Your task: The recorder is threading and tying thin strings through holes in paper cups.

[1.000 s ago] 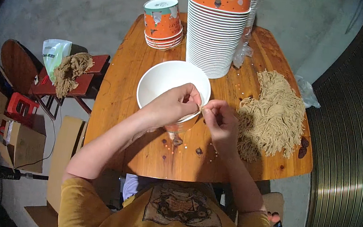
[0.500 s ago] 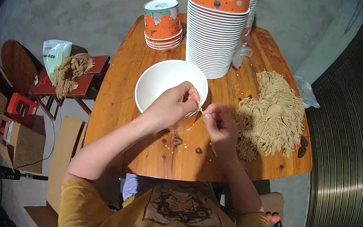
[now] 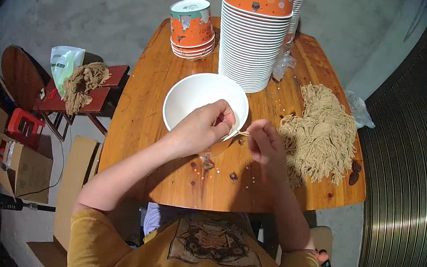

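Note:
A white-lined paper bucket (image 3: pixel 189 93) stands on the wooden table in front of me, its open top facing up. My left hand (image 3: pixel 200 129) reaches over its near right rim, thumb and fingers pinched on a beige string (image 3: pixel 243 133). Just right of the rim, my right hand (image 3: pixel 267 151) has its fingers closed on the same string, which stretches across the short gap between both hands. My fingers hide whether the string passes through the bucket's wall. A big heap of beige strings (image 3: pixel 327 138) lies right of my right hand.
Behind the bucket rises a tall stack of nested paper buckets (image 3: pixel 250 46). A shorter orange stack (image 3: pixel 191 29) stands upside down at the table's far left. A red bench (image 3: pixel 98 96) at the left carries another string bundle (image 3: pixel 84 82). Cardboard boxes (image 3: pixel 31 170) sit on the floor.
My right hand has shifted a little to the right, away from my left, with the string now stretched between them. The bucket has moved slightly right.

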